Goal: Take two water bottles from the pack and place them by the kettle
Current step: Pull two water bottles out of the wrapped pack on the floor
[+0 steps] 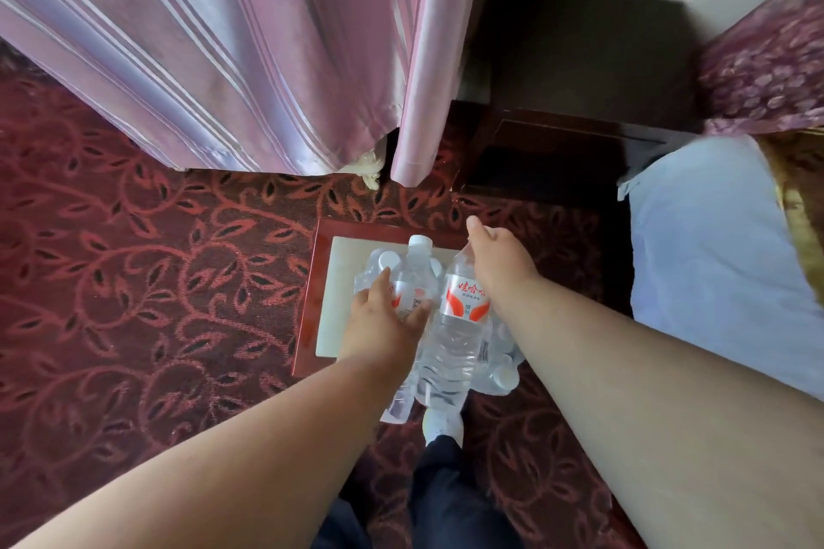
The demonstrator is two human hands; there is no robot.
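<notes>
A shrink-wrapped pack of water bottles (501,370) with white caps lies on a low red-framed tray (312,281) on the floor. My left hand (383,316) grips a clear bottle (417,272) with a white cap and a red-and-white label, held above the pack. My right hand (495,263) is closed around the neck of a second clear bottle (459,325) with the same label; its cap is hidden under my fingers. Both bottles hang side by side over the pack. No kettle is in view.
Pink striped curtains (223,58) hang at the back left. A dark wooden cabinet (566,125) stands ahead on the right, and a bed with a white sheet (713,259) lies at the far right. Red patterned carpet (133,281) covers the floor. My shoe (441,423) is below the bottles.
</notes>
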